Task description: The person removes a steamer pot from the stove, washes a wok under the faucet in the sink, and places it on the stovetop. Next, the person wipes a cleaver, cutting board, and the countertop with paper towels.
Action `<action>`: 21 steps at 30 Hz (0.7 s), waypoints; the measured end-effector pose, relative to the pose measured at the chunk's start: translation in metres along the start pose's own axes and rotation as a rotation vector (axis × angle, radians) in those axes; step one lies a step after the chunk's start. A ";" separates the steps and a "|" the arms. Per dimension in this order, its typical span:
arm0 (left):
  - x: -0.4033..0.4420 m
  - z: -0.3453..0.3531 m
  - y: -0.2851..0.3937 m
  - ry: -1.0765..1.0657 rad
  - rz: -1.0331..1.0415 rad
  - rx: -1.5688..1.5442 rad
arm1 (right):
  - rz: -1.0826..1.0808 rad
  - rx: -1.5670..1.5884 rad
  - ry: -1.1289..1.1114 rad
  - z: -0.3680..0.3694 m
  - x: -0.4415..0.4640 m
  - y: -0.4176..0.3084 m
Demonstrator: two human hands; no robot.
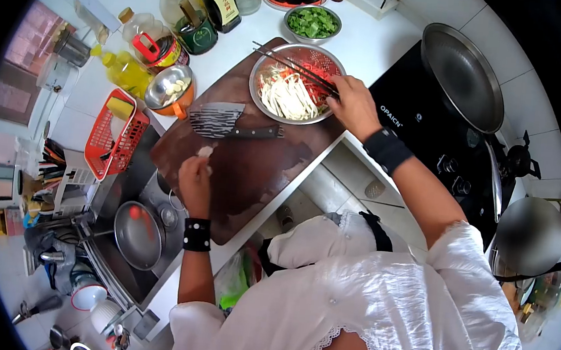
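My right hand (353, 106) holds a pair of dark chopsticks (297, 69) across a perforated metal colander (256, 92). Inside the colander lie white shreds (291, 96) and thin red strips (318, 67), their kinds not certain. Over the brown cutting board (247, 172), my left hand (195, 179) has its fingers drawn together, with a small pale piece (206, 151) at the fingertips; whether it is gripped I cannot tell. A cleaver (217, 119) with a patterned blade and black handle rests flat on the board between my left hand and the colander.
Chopped greens fill a metal bowl (312, 24) behind the colander. An orange-handled bowl (170, 89) with pale pieces, a red basket (117, 135) and several bottles line the left. The sink (132, 188) holds a pan. A frying pan (462, 78) sits on the black cooktop (403, 96).
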State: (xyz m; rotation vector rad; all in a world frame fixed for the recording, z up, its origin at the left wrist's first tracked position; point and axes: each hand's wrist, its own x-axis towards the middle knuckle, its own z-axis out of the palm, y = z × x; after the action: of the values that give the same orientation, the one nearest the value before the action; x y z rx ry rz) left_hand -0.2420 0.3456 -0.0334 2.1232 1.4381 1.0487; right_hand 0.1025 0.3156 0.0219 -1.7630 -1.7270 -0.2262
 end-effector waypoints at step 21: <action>0.025 0.043 -0.050 -0.020 0.031 0.160 | 0.468 0.094 -0.085 0.008 -0.028 -0.032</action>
State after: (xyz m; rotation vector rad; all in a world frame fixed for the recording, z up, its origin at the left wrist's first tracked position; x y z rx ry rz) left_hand -0.2358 0.3935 -0.0851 2.2662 1.5310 0.9490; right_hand 0.0663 0.2939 0.0106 -2.0672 -1.3054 0.1321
